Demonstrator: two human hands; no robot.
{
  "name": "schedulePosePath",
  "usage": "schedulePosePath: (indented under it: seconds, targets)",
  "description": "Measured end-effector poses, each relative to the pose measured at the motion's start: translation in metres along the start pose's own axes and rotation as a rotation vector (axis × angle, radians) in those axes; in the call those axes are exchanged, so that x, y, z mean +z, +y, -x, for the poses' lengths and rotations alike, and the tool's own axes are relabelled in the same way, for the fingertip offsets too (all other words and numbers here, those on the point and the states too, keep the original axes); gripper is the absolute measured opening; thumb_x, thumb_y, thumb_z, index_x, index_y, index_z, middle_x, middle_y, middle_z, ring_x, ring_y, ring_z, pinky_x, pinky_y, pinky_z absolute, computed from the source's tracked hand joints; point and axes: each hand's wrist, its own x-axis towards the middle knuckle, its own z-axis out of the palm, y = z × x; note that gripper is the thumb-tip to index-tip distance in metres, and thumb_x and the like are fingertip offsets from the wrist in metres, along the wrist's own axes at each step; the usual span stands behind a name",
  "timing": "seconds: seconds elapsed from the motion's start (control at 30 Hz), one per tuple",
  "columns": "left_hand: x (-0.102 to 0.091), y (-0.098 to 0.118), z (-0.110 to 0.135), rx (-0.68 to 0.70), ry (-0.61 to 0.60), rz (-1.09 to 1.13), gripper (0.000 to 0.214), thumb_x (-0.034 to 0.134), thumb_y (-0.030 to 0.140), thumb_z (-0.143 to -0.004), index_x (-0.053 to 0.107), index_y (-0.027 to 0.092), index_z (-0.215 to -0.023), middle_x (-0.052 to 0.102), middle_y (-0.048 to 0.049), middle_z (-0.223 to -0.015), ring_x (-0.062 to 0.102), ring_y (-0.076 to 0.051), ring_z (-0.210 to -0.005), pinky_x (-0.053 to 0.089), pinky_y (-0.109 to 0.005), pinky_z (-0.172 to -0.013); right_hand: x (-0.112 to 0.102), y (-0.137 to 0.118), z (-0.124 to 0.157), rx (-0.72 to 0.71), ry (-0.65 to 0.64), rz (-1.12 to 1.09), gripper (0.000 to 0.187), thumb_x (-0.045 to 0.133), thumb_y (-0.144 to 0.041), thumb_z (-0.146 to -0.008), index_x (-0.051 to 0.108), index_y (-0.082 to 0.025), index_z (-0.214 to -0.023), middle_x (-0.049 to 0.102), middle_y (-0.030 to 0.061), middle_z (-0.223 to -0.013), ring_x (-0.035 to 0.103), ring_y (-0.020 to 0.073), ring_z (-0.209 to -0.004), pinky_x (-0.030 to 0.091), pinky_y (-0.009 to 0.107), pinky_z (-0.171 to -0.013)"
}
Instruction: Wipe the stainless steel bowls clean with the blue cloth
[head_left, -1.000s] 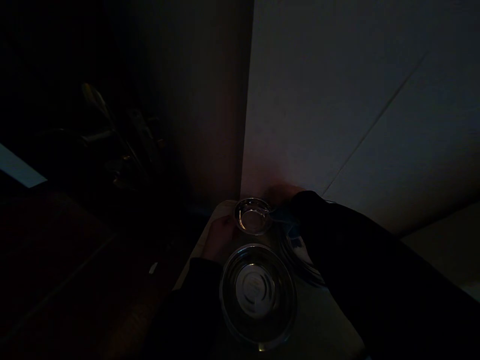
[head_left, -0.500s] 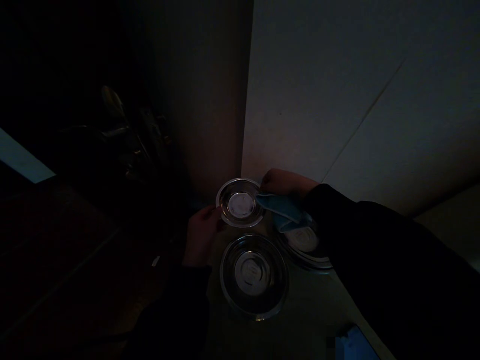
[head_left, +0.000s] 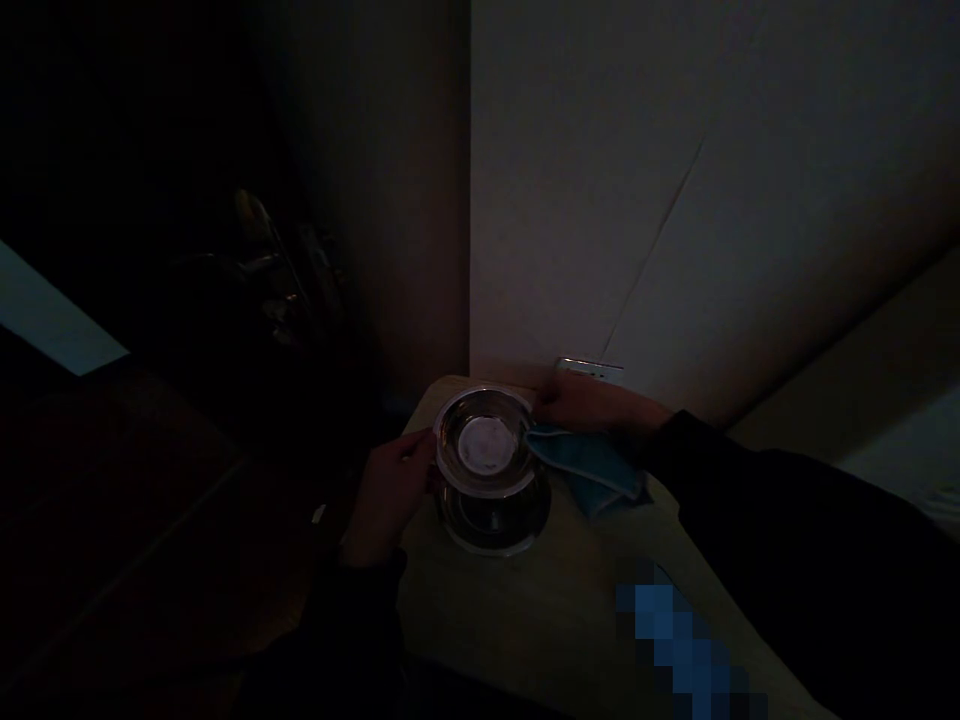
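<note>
A shiny metal bowl point(head_left: 486, 446) is held up between my two hands. My left hand point(head_left: 388, 492) pinches its left rim, fingers closed. At the right rim, my right hand point(head_left: 596, 402) is closed on a blue cloth point(head_left: 589, 465), one corner of which reaches the bowl's edge. Below the held bowl, a second metal bowl point(head_left: 495, 540) stands on the wooden table point(head_left: 480, 615), partly covered from view. Dim light hides the exact grip of my right fingers.
A white wall point(head_left: 585, 200) rises close behind the table, with a wall socket point(head_left: 589, 368) low on it. A blurred-out blue object point(head_left: 686, 640) lies at the table's front right. Dark metallic items point(head_left: 281, 270) stand at the left.
My view has shifted, showing more of the table. The held bowl now overlaps the second bowl in view. Both hands keep their places at the rim; the cloth hangs lower.
</note>
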Motion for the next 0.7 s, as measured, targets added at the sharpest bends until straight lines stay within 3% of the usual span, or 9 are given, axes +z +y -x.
schedulePosePath:
  seconds: [0.13, 0.43, 0.7]
  targets:
    - [0.0, -0.011, 0.002, 0.045, -0.072, -0.118, 0.036, 0.053, 0.04, -0.073, 0.07, 0.012, -0.088, 0.068, -0.0017, -0.064, 0.062, -0.017, -0.059, 0.048, -0.025, -0.052, 0.019, 0.005, 0.009, -0.037, 0.027, 0.025, 0.025, 0.049, -0.025, -0.08, 0.071, -0.012, -0.079, 0.07, 0.0075, -0.078, 0.062, 0.0155, -0.067, 0.04, 0.021, -0.055]
    - [0.005, -0.029, 0.004, 0.058, -0.052, -0.304, 0.033, 0.052, 0.034, -0.075, 0.064, 0.012, -0.096, 0.07, -0.0087, -0.074, 0.065, -0.018, -0.058, 0.047, -0.026, -0.051, 0.056, 0.006, 0.02, 0.025, 0.063, 0.039, 0.026, 0.047, -0.023, -0.083, 0.069, -0.013, -0.094, 0.07, 0.0114, -0.094, 0.064, 0.0181, -0.082, 0.044, 0.021, -0.067]
    - [0.008, -0.031, 0.006, 0.115, -0.077, -0.572, 0.027, 0.048, 0.031, -0.079, 0.067, 0.016, -0.091, 0.071, -0.0108, -0.084, 0.065, -0.02, -0.075, 0.042, -0.026, -0.061, 0.069, -0.005, 0.021, 0.039, 0.007, 0.154, 0.029, 0.045, -0.024, -0.084, 0.067, -0.011, -0.096, 0.068, 0.0172, -0.096, 0.065, 0.023, -0.086, 0.046, 0.027, -0.068]
